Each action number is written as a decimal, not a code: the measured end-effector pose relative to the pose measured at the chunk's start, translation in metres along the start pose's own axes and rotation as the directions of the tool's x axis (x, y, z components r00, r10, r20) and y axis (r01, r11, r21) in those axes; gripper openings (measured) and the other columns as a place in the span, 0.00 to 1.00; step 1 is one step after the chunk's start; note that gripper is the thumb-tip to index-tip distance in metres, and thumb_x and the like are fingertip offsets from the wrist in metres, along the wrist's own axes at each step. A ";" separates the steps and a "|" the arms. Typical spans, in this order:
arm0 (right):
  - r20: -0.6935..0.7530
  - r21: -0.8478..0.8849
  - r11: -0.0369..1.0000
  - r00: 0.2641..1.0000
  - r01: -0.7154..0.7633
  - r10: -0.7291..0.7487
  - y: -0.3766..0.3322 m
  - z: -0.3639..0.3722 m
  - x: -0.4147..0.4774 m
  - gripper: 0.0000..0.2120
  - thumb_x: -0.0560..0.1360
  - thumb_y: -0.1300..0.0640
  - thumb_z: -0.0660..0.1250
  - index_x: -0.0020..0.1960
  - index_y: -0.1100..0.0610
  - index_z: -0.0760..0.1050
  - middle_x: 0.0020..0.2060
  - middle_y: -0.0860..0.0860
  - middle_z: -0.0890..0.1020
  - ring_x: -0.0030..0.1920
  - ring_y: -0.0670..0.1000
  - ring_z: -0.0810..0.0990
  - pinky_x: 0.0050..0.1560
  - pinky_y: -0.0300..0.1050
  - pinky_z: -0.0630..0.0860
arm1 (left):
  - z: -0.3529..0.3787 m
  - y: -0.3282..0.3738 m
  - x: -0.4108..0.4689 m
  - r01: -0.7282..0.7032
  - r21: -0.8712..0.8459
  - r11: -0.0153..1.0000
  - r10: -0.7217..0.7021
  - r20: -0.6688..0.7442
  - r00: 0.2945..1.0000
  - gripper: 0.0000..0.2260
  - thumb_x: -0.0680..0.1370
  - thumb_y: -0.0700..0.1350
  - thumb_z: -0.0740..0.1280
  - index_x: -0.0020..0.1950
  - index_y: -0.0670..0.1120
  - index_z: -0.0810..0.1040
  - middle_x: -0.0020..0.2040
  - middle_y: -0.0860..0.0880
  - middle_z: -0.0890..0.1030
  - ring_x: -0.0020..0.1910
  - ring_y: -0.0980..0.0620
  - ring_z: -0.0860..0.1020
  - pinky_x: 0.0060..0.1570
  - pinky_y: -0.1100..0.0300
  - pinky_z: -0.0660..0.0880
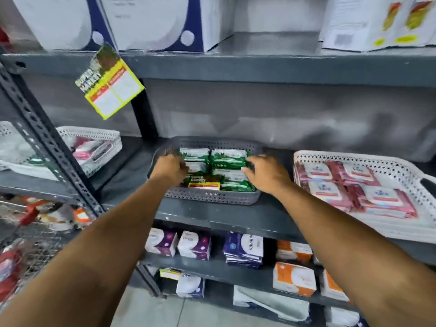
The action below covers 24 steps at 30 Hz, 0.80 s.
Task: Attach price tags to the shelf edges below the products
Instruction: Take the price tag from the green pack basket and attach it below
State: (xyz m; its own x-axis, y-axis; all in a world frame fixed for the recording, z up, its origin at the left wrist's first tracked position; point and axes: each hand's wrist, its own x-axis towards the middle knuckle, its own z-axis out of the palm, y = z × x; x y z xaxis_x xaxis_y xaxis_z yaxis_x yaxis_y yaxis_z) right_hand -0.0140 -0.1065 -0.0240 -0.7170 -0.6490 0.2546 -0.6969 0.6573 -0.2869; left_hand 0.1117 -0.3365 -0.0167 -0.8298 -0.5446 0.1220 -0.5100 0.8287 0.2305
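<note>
1. Both bare arms reach forward over the middle shelf (212, 214) into a grey perforated basket (207, 197) at the centre of the view.
2. The basket holds green-and-white packets (227, 159) packed side by side in rows.
3. The left hand (170, 169) is at the basket's 9 o'clock side, fingers curled in a clenched grip among the packets; blur hides what, if anything, it grasps.
4. The right hand (266, 173) is at the basket's 3 o'clock side, its fingers bent and pressing on the packets there; whether its grip has closed on one I cannot tell.
5. A price tag (204, 182) printed "SUPER MARKET", green with yellow and red panels, lies inside the basket at its 6 o'clock edge, just beside the left hand.
6. A second yellow-bordered tag (109, 82) hangs tilted from the edge of the upper shelf (259, 67), at 10 o'clock from the basket.
7. At 3 o'clock from the basket, a white perforated tray (387, 161) holds pink-and-white packs (354, 187).
8. Purple, blue and orange boxes stand on the lower shelves.
</note>
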 end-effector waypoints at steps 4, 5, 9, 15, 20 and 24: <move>0.133 0.179 0.979 0.988 -0.102 0.078 -0.038 0.019 0.019 0.13 0.76 0.51 0.67 0.55 0.59 0.79 0.46 0.58 0.85 0.43 0.57 0.83 0.51 0.56 0.80 | -0.003 -0.015 0.021 0.069 -0.018 0.997 -0.062 0.237 0.970 0.11 0.76 0.48 0.67 0.50 0.42 0.83 0.52 0.42 0.83 0.51 0.43 0.80 0.52 0.54 0.78; 0.176 0.193 0.974 0.980 -0.122 0.088 -0.044 0.023 0.022 0.13 0.76 0.52 0.68 0.54 0.60 0.79 0.46 0.58 0.85 0.43 0.57 0.83 0.55 0.57 0.78 | -0.002 -0.017 0.024 0.086 -0.012 0.996 -0.079 0.300 0.951 0.12 0.75 0.49 0.69 0.50 0.41 0.82 0.50 0.42 0.83 0.48 0.45 0.80 0.50 0.55 0.78; 0.352 0.178 0.960 0.925 -0.218 0.145 -0.060 0.035 0.031 0.17 0.74 0.51 0.70 0.55 0.64 0.78 0.50 0.61 0.83 0.49 0.58 0.83 0.56 0.57 0.78 | 0.007 -0.017 0.028 0.062 0.010 0.998 -0.060 0.455 0.888 0.17 0.73 0.55 0.71 0.46 0.40 0.81 0.38 0.46 0.79 0.36 0.52 0.75 0.36 0.60 0.72; 0.397 0.208 0.940 0.901 -0.272 0.173 -0.068 0.043 0.030 0.17 0.73 0.57 0.72 0.60 0.63 0.77 0.55 0.60 0.82 0.47 0.56 0.82 0.51 0.51 0.80 | 0.016 -0.019 0.027 0.108 -0.095 0.990 -0.053 0.458 0.887 0.13 0.71 0.48 0.74 0.46 0.39 0.81 0.39 0.45 0.80 0.33 0.52 0.74 0.33 0.61 0.72; 0.292 0.349 0.878 0.928 -0.328 0.231 -0.067 0.040 0.023 0.15 0.74 0.62 0.70 0.61 0.60 0.75 0.51 0.58 0.83 0.42 0.55 0.84 0.37 0.47 0.80 | 0.009 -0.022 0.021 0.079 -0.304 0.949 0.027 0.329 0.944 0.08 0.73 0.44 0.72 0.51 0.44 0.84 0.44 0.49 0.82 0.39 0.52 0.78 0.44 0.61 0.75; 0.142 0.430 0.864 0.965 -0.262 0.222 -0.065 0.029 0.014 0.14 0.75 0.62 0.68 0.60 0.58 0.75 0.49 0.55 0.85 0.43 0.53 0.81 0.40 0.41 0.74 | 0.002 -0.016 0.005 0.111 -0.534 0.838 -0.047 0.131 0.990 0.05 0.72 0.40 0.73 0.47 0.45 0.84 0.46 0.48 0.84 0.44 0.51 0.80 0.49 0.59 0.76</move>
State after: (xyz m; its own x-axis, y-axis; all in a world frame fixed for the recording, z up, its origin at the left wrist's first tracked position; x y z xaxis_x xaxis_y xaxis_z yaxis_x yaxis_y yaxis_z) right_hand 0.0217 -0.1686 -0.0283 -0.8438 -0.5342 0.0511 -0.4058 0.5730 -0.7120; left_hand 0.1159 -0.3523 -0.0216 -0.8272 -0.5617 -0.0171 -0.3989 0.5655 0.7219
